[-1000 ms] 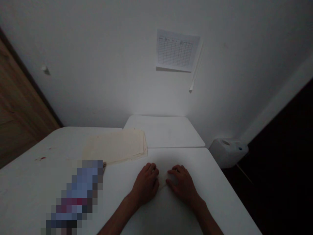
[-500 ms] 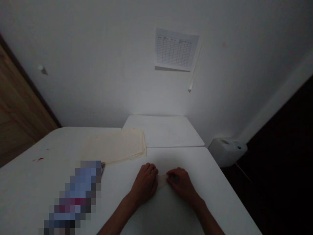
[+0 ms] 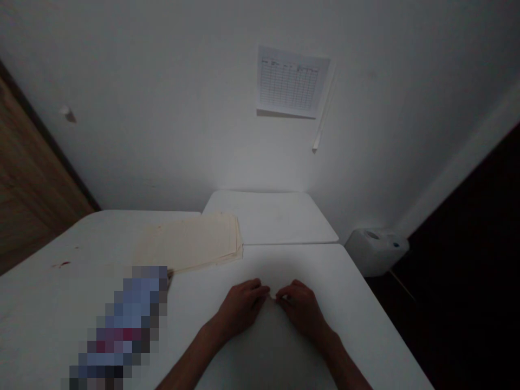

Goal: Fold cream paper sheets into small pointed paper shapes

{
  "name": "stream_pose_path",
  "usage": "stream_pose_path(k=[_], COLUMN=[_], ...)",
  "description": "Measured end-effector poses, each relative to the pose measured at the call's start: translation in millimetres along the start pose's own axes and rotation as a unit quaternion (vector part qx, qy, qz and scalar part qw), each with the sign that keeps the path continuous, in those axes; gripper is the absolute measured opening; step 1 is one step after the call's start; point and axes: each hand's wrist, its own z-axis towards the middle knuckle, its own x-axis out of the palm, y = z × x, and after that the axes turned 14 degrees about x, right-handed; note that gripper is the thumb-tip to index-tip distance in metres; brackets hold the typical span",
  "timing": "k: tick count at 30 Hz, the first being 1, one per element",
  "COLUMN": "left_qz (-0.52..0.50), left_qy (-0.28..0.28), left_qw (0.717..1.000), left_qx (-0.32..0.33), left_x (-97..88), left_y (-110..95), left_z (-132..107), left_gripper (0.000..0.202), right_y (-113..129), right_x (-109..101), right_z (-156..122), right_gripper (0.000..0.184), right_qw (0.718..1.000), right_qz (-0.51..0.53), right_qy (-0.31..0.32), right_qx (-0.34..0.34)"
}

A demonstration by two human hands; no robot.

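Over the white table (image 3: 300, 265), my left hand (image 3: 244, 304) and my right hand (image 3: 299, 304) face each other with a narrow gap between their fingertips. Both are closed in a pinch. A small, thin, pale piece (image 3: 272, 297) spans the gap, like paper or film; its exact kind is too faint to tell. Most of it is hidden by the fingers. Left of my hands lies a stack of cream-coloured sheets (image 3: 195, 238), which neither hand touches.
A blurred-out blue object (image 3: 134, 309) lies at the left. Red marks (image 3: 63, 264) spot the tabletop. A printed chart (image 3: 287, 81) hangs on the wall beside a white strip (image 3: 323, 119). On the right, a white plastic container (image 3: 371, 252) stands beyond the table edge.
My left hand has shifted slightly right and its fingers now pinch towards my right hand. Less of the pale piece shows between them. My right hand has barely moved.
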Motion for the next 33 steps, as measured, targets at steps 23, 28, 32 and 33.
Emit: stream_pose_path(k=[23,28,32,33], left_qz=[0.042,0.047,0.049,0.049], left_qy=[0.050,0.049,0.050,0.051], left_qw=[0.998,0.997,0.997,0.997], left_qx=[0.020,0.021,0.021,0.022], left_x=[-5.5,-3.4,-5.5,-6.0], left_y=[-5,-4,-4,-5], left_z=[1,1,2,2], left_gripper=[0.018,0.017,0.016,0.015], right_y=[4,10,13,13], right_x=[-8,-9,-8,-7], right_z=[-9,-7,-6,-6], right_gripper=[0.025,0.018,0.018,0.018], right_qw=[0.994,0.997,0.994,0.993], right_qz=[-0.067,-0.064,-0.104,-0.112], right_qy=[0.039,0.014,0.021,0.027], right_qx=[-0.076,-0.040,-0.016,-0.015])
